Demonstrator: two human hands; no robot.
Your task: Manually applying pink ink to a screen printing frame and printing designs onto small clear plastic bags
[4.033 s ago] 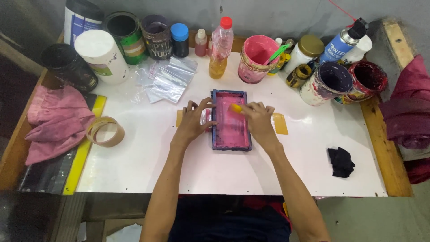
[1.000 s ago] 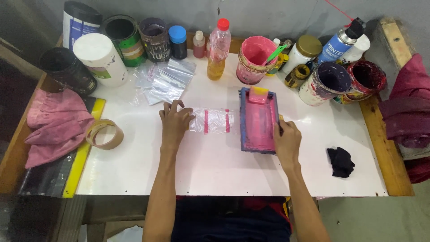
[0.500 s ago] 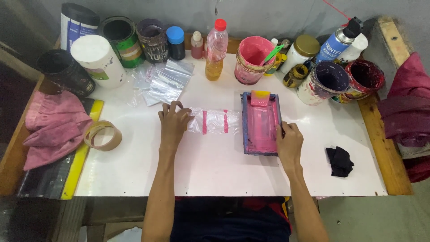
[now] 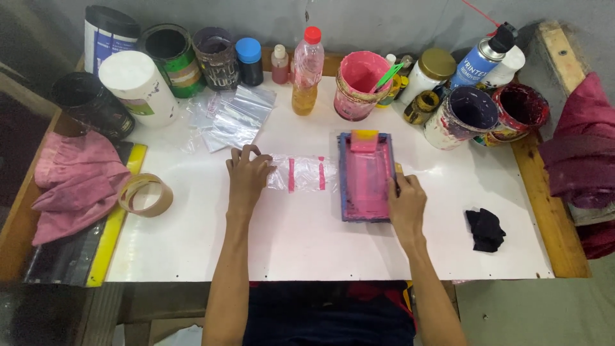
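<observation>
At frame centre, the screen frame (image 4: pixel 366 177) had been shifted right off the printed plastic bag (image 4: pixel 301 173). Left hand (image 4: pixel 246 177) pressed the bag, fingers spread; right hand (image 4: pixel 406 202) gripped the frame's edge.

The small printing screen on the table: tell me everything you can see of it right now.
The printing screen is a small rectangular frame with blue edges, its mesh and inner walls coated in pink ink. It lies flat on the white table, long side running away from the person. A yellow-topped squeegee rests inside at its far end. The right hand grips its right edge; the clear printed bag lies just left.
</observation>
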